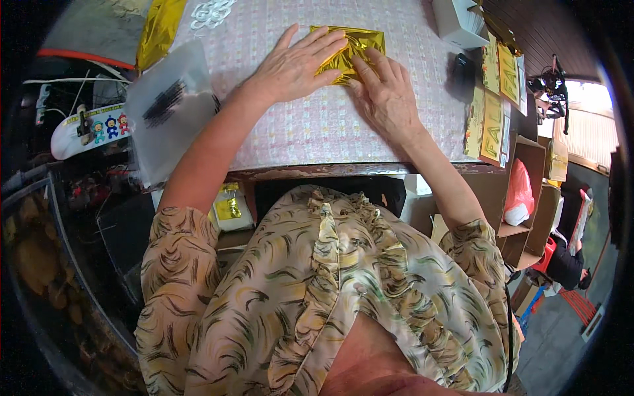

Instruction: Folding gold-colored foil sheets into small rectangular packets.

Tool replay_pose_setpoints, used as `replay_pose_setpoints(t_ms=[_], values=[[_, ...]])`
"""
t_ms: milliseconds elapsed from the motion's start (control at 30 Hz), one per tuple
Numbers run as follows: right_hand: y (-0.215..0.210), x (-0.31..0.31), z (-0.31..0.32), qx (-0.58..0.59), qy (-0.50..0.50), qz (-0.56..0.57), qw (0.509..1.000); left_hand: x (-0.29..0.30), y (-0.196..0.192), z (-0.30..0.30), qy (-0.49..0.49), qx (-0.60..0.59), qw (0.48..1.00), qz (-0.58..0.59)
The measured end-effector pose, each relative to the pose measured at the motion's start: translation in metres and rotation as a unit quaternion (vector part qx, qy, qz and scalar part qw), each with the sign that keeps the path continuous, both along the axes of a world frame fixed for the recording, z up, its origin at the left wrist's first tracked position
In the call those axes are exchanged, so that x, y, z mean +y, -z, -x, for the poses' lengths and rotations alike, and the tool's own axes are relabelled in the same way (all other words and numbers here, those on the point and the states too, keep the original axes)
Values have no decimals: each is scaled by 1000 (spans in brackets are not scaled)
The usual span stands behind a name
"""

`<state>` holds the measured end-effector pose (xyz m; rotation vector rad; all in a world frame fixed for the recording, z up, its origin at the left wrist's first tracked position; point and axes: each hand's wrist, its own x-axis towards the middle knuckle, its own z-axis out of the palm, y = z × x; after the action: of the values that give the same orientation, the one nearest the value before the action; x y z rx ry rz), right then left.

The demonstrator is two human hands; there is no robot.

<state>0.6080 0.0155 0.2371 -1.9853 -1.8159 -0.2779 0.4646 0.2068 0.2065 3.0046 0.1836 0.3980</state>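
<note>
Gold foil sheet (348,53) lies on the pink checked tablecloth (317,125), far table side. Left hand (294,66) spread flat, pinning it; right hand (386,96) fingers pressing a crease, probably mid-fold. Next: run fingertips along fold firmly, foil held still.

A shiny gold foil sheet (350,49), folded into a flat, roughly rectangular packet with crinkled, light-catching creases, lies pressed on the pink-and-white checked bench (310,125). It sits directly under both grips: the left hand (294,66) lies flat with fingers spread over the packet's left part, while the right hand (386,96) pins its lower right part with its fingertips. The packet's far edge and upper right corner show beyond the fingers.
</note>
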Motion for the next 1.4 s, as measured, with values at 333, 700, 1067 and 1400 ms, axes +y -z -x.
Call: replay_pose_setpoints(t_ms=[333, 700, 1067, 1400], values=[[-4, 5, 4, -22, -14, 57, 998, 0, 0, 1, -6, 9, 1000, 0], [-5, 7, -4, -43, -37, 49, 997, -9, -43, 9, 80, -43, 996, 20], [-7, 12, 2, -75, -27, -14, 997, -21, -72, 2, 88, -71, 993, 19], [-65, -28, -15, 630, -6, 67, 773, -44, -83, 52, -21, -207, 646, 735]])
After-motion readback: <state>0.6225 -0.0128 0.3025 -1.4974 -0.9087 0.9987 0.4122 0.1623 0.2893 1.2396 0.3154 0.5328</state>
